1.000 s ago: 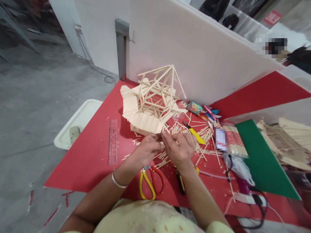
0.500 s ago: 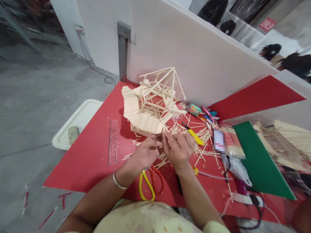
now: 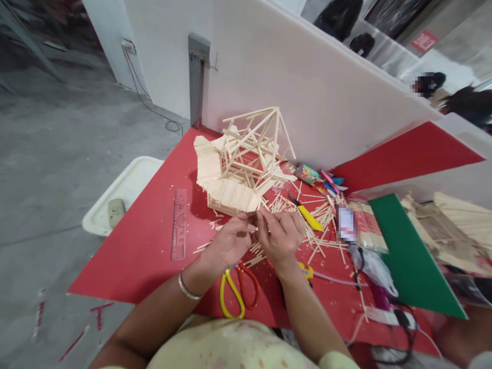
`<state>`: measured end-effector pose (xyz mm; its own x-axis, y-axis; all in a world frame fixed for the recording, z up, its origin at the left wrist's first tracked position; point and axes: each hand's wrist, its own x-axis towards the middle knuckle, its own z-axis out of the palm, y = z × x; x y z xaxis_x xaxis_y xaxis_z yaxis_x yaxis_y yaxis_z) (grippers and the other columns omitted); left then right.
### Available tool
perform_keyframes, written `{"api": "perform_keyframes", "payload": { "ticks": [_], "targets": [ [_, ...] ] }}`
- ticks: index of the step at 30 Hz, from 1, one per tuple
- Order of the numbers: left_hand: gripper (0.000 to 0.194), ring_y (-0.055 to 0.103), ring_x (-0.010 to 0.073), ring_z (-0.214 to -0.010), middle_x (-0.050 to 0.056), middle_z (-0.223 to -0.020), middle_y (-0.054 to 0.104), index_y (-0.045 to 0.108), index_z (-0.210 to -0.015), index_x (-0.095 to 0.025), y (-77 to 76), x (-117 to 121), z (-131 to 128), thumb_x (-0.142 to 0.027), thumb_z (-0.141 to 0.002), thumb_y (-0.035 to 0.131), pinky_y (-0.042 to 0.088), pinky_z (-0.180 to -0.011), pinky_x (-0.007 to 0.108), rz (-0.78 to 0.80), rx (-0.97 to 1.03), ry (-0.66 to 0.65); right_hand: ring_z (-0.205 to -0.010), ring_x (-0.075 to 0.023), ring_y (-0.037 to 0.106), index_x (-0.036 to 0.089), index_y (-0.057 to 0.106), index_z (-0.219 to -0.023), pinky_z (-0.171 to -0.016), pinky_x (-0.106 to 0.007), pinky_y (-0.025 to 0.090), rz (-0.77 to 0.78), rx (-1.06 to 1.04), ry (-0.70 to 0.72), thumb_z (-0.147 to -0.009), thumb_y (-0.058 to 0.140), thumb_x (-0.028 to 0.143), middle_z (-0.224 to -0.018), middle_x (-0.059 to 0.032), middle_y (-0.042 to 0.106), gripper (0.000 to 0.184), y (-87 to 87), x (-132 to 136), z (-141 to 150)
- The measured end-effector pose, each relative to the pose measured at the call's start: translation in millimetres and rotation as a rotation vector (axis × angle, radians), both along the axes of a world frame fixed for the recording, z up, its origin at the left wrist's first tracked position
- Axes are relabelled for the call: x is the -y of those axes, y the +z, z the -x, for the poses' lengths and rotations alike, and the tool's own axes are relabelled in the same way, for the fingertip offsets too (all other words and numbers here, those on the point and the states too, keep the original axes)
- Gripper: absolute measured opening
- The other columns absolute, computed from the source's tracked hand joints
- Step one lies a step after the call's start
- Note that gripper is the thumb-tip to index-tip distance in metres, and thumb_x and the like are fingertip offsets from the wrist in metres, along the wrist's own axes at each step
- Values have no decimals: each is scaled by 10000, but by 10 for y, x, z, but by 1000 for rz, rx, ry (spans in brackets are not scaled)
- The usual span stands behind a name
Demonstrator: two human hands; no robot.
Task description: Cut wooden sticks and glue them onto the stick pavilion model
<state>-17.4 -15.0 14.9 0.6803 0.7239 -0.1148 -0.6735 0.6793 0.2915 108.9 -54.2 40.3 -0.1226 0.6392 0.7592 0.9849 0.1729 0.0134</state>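
Note:
My left hand (image 3: pixel 232 240) and my right hand (image 3: pixel 281 237) meet just in front of a model built of thin wooden sticks (image 3: pixel 233 193). Both are closed in a pinch, fingertips almost touching; whatever lies between them is too small to make out. The model has a flared, stick-covered lower roof and a bare frame rising to a point. Loose wooden sticks (image 3: pixel 282 205) lie scattered under and beside my right hand. Below my wrists, scissors (image 3: pixel 232 297) with one yellow and one red handle rest on the red tabletop (image 3: pixel 142 246). A yellow utility knife (image 3: pixel 310 218) lies right of my right hand.
Left of the model is a clear ruler (image 3: pixel 179 225). To the right are packaged sticks (image 3: pixel 371 228), a plastic bag (image 3: pixel 374 266), a green board (image 3: pixel 411 256) and cords. A white partition (image 3: pixel 307 87) stands behind; a white stool (image 3: pixel 132 179) is at the left.
My right hand has shifted very slightly left, its fingers still pinched. My left hand stays almost in place. The model and tools have not moved; the view has shifted a little.

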Motion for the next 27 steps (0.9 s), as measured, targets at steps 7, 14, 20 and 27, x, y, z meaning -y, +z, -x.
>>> {"api": "perform_keyframes", "payload": {
  "ticks": [7,14,20,27],
  "targets": [
    [332,607,200,-1075,32,-1002,707,705,-871,-167,16,-6,3,-3,-597,618,448,-931,301,79,13,11,-755,-160,506,238,692,-1141,-768,-344,365,1,40,7,-817,713,207,-752,-20,627,326,33,3,-5],
    [241,616,181,-1024,13,-909,699,665,-752,-172,13,-5,0,-6,-585,615,427,-967,309,109,-6,46,-731,-154,505,237,694,-1145,-764,-339,370,47,64,8,-834,698,208,-747,-25,625,312,23,-6,-17],
    [225,616,188,-1025,20,-911,698,659,-736,-168,62,-1,8,-14,-581,607,425,-984,319,116,6,47,-720,-155,494,237,696,-1152,-742,-331,375,37,82,25,-824,707,205,-724,-24,617,329,58,-16,-9],
    [250,618,169,-979,14,-895,697,672,-762,-165,16,-3,5,4,-585,618,445,-938,296,127,23,56,-736,-158,498,231,705,-1135,-753,-327,380,40,85,22,-829,697,209,-728,-25,618,307,88,-18,5]
  ]
}}
